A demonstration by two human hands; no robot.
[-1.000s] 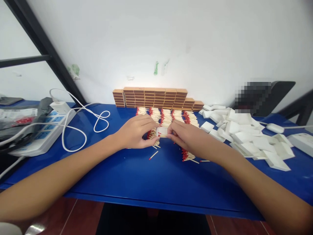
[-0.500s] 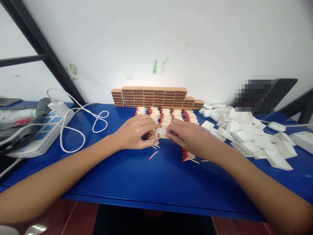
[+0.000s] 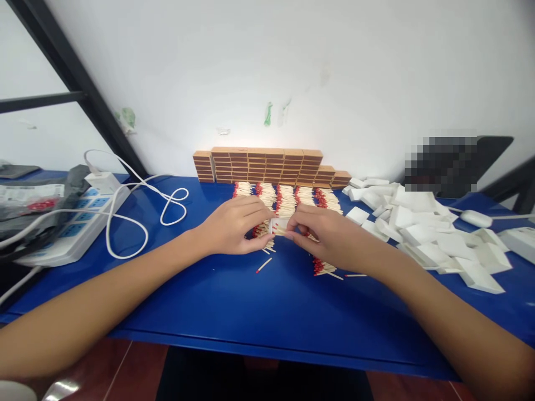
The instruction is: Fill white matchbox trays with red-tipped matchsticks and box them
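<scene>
A small white matchbox tray [image 3: 281, 223] with a few red-headed matches in it is held between my two hands, above the table. My left hand [image 3: 238, 225] closes on its left end, thumb in front and fingers behind. My right hand [image 3: 320, 231] pinches at its right end, fingertips close to the matches; whether it also grips a match is hidden. Behind the hands lie several rows of loose matches [image 3: 286, 201], partly covered by my fingers. A further pile of matches [image 3: 321, 266] shows below my right hand, and a single match [image 3: 264, 265] lies in front of my left.
Stacked matchboxes [image 3: 267, 167] stand along the wall. A heap of white trays [image 3: 434, 228] lies at the right, near a dark tablet-like object [image 3: 493, 164]. White cables [image 3: 144, 184] and a power strip [image 3: 79, 223] are on the left of the blue table [image 3: 234, 312].
More red match heads show inside the tray now, and my right fingertips have shifted slightly along its end. The whole view has drifted a little; both hands stay at the tray.
</scene>
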